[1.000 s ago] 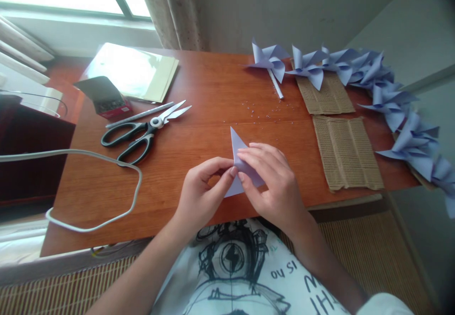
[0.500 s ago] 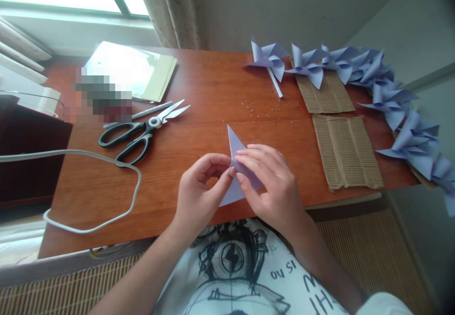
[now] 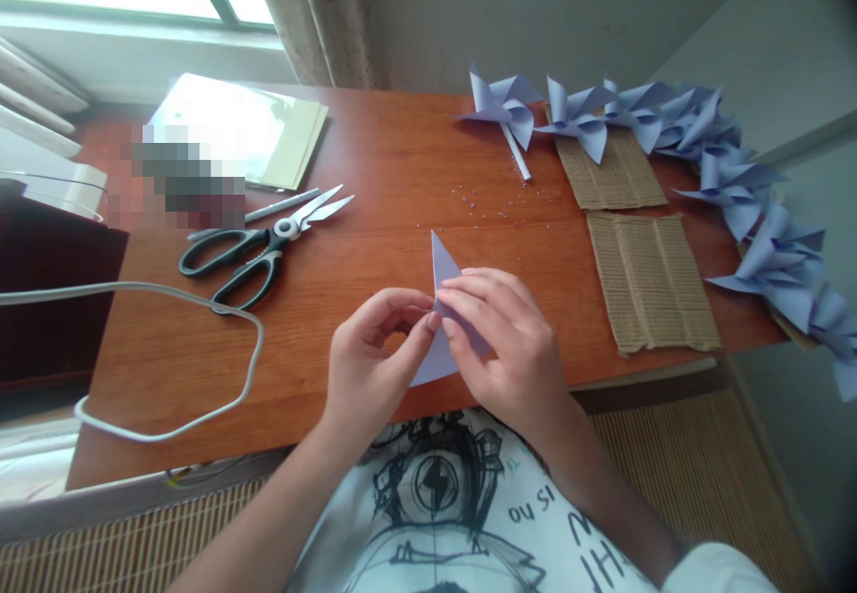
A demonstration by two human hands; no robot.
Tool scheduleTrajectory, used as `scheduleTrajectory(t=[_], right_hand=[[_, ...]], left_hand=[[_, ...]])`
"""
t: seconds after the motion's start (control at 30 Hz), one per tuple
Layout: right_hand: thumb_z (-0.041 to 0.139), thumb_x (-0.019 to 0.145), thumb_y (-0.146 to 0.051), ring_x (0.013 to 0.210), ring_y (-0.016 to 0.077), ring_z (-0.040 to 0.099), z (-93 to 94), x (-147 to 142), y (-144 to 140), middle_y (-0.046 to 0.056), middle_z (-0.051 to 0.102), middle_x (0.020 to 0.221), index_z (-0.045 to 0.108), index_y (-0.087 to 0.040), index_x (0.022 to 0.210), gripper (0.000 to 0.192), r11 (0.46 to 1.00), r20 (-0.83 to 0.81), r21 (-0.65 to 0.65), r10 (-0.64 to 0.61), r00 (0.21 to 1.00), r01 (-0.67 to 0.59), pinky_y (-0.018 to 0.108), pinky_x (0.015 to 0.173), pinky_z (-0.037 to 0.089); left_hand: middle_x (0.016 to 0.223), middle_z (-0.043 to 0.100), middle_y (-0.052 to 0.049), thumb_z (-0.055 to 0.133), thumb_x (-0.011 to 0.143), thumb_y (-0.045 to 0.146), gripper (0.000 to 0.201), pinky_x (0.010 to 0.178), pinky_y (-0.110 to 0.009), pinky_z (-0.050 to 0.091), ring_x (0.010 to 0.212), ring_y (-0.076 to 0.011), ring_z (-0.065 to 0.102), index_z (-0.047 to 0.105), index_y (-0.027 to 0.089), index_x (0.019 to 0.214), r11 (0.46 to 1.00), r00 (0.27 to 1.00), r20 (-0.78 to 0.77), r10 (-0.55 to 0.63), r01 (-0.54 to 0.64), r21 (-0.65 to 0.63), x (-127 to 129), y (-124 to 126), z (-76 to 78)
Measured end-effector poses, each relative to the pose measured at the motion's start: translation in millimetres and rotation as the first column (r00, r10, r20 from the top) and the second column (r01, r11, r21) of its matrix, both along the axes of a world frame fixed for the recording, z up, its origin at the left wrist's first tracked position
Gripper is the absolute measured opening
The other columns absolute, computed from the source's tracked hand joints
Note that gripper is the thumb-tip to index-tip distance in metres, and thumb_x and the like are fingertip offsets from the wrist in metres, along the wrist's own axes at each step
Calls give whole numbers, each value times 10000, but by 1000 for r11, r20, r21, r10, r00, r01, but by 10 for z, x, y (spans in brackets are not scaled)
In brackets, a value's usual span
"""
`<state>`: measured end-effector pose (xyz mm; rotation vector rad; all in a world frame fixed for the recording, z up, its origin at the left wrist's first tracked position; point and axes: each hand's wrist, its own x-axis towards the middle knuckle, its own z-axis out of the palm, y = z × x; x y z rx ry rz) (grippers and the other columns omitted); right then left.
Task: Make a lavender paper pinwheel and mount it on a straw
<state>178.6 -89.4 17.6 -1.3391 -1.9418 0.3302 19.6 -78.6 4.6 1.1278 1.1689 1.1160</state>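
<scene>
Between my hands, just above the table's near edge, is a pale purple sheet of paper (image 3: 445, 259) with a pointed corner sticking up. My left hand (image 3: 378, 352) pinches its left edge between thumb and fingers. My right hand (image 3: 503, 334) rests its fingers and thumb on the paper's right side, covering much of it. To the left lie open scissors (image 3: 287, 229) with dark handles. Beyond the paper stands a finished-looking purple paper pinwheel (image 3: 505, 111) on a white paper stick (image 3: 517, 154).
More paper pinwheels (image 3: 736, 187) line the table's right side. Two cardboard pieces (image 3: 653, 280) lie beside them. A white cable (image 3: 258, 352) loops over the left of the wooden table (image 3: 395, 164). A shiny booklet (image 3: 304, 142) lies far left, and tiny paper scraps (image 3: 502, 209) are scattered mid-table.
The view has shifted slightly. Both hands keep nearly the same hold on the paper, with no clear change in its shape.
</scene>
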Motion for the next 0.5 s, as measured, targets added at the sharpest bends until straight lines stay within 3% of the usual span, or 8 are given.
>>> scheduleTrajectory(t=[0.5], right_hand=[[618,909,-91,1134,254,640,17,-5,24,89,763,1074,720,-148,1018,160,999,-52,-32,2,999,-4,441,1058,523]], left_hand=[[892,764,3,746,880,207,66,742,-190,544,789,-108,689,754,203,946,995,993,-114,-25,35,89,-10,-15,-12]])
